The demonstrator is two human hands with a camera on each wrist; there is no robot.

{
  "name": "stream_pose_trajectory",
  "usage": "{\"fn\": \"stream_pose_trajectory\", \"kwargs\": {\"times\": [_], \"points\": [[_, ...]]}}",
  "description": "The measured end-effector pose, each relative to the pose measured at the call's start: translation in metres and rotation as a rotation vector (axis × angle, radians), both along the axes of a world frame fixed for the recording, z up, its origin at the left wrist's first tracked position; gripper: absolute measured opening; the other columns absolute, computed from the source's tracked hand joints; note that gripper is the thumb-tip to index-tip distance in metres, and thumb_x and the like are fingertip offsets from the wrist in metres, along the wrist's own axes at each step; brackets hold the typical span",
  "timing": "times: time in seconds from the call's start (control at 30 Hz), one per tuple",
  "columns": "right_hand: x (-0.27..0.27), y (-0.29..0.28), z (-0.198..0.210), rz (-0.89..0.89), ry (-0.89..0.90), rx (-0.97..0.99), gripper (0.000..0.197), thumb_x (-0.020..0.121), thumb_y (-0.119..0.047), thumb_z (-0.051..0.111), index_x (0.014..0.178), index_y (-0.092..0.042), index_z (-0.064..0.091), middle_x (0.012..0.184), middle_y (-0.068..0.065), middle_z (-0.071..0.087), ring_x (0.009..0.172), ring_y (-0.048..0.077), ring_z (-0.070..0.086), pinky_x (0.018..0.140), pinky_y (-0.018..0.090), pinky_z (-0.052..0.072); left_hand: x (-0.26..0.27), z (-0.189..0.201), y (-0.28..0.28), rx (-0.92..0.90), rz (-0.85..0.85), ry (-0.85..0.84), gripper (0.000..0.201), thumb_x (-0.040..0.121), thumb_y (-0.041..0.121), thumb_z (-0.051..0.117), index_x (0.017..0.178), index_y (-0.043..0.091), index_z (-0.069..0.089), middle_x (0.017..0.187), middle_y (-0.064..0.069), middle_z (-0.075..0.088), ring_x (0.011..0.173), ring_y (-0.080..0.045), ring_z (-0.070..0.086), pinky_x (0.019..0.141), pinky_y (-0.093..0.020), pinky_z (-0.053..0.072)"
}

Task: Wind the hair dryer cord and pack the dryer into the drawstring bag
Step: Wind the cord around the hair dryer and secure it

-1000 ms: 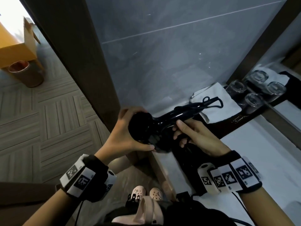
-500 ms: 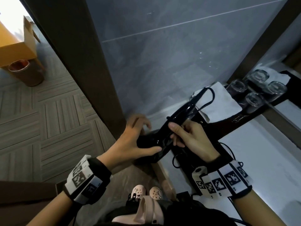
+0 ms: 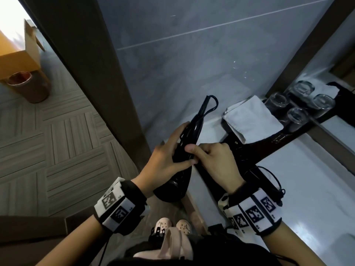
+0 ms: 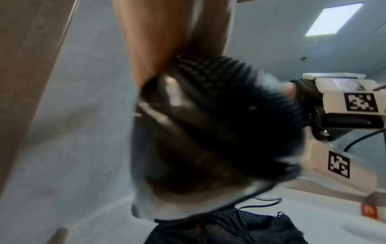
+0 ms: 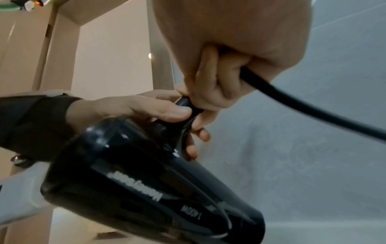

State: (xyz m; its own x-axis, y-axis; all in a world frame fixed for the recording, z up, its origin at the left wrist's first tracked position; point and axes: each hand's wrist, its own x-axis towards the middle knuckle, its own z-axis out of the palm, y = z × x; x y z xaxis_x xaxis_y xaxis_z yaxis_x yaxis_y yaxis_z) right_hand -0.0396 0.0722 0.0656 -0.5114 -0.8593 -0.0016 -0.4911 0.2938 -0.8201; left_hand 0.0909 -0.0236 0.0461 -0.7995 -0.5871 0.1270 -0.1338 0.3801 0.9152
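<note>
Head view, frame centre: left hand (image 3: 167, 160) grips glossy hair dryer (image 3: 184, 150), likely slippery; right hand (image 3: 213, 162) pinches stiff-looking cord (image 5: 303, 105). Hold handle.

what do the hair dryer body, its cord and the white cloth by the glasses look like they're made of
Hair dryer: glossy black hard plastic, judging by sharp highlights and printed lettering.
Cord: matte black, likely rubber or vinyl sheathing; it bends smoothly without shine.
White cloth: soft woven fabric, folded with limp edges; the fibre cannot be told.

Black wristbands (image 3: 132, 192) with white tag blocks, thin cables, pink clogs (image 3: 163, 223)
</note>
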Motion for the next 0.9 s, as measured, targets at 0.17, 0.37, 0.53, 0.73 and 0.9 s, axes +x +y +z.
{"fn": "stream_pose_trajectory", "kwargs": {"times": [0.17, 0.37, 0.53, 0.73, 0.9], "points": [[0.008, 0.004, -0.009, 0.013, 0.088, -0.086, 0.057, 0.083, -0.048, 0.061, 0.047, -0.004, 0.055, 0.044, 0.009, 0.057, 0.043, 0.019, 0.054, 0.051, 0.03, 0.046, 0.0, -0.007, 0.006, -0.08, 0.107, -0.011, 0.082, 0.076, 0.014, 0.075, 0.13, 0.053, 0.028, 0.075, 0.024, 0.06, 0.073, -0.001, 0.062, 0.064, -0.007, 0.043], [0.006, 0.025, -0.036, 0.149, -0.186, 0.005, 0.024, 0.092, -0.033, 0.057, 0.094, -0.011, 0.066, 0.075, 0.014, 0.066, 0.065, 0.015, 0.062, 0.065, 0.025, 0.049, 0.008, -0.017, 0.007, -0.119, 0.057, -0.098, 0.067, 0.079, 0.009, 0.074, 0.133, 0.027, 0.038, 0.097, -0.004, 0.065, 0.084, -0.01, 0.064, 0.07, -0.017, 0.048], [-0.015, 0.059, -0.06, 0.133, -0.103, 0.077, 0.021, 0.094, -0.024, 0.055, 0.1, -0.013, 0.072, 0.096, 0.0, 0.067, 0.091, 0.007, 0.063, 0.083, 0.015, 0.045, 0.019, -0.024, 0.009, -0.124, 0.083, -0.156, 0.08, 0.076, 0.012, 0.076, 0.137, 0.042, 0.033, 0.092, -0.009, 0.071, 0.081, -0.014, 0.066, 0.073, -0.022, 0.049], [-0.064, 0.089, -0.08, -0.079, 0.02, 0.098, 0.017, 0.095, -0.016, 0.055, 0.099, -0.016, 0.072, 0.098, -0.003, 0.068, 0.092, 0.007, 0.062, 0.083, 0.004, 0.039, 0.024, -0.03, 0.01, -0.122, 0.078, -0.171, 0.079, 0.075, 0.009, 0.075, 0.13, 0.05, 0.035, 0.092, 0.024, 0.062, 0.082, 0.003, 0.063, 0.067, -0.003, 0.042], [-0.103, 0.099, -0.096, -0.237, 0.064, 0.187, 0.017, 0.095, -0.014, 0.053, 0.102, -0.011, 0.069, 0.101, 0.005, 0.068, 0.096, 0.02, 0.061, 0.078, 0.015, 0.036, 0.026, -0.032, 0.012, -0.088, 0.1, -0.177, 0.074, 0.075, 0.008, 0.075, 0.125, 0.05, 0.041, 0.086, 0.009, 0.069, 0.077, -0.008, 0.067, 0.068, -0.016, 0.047]]}}
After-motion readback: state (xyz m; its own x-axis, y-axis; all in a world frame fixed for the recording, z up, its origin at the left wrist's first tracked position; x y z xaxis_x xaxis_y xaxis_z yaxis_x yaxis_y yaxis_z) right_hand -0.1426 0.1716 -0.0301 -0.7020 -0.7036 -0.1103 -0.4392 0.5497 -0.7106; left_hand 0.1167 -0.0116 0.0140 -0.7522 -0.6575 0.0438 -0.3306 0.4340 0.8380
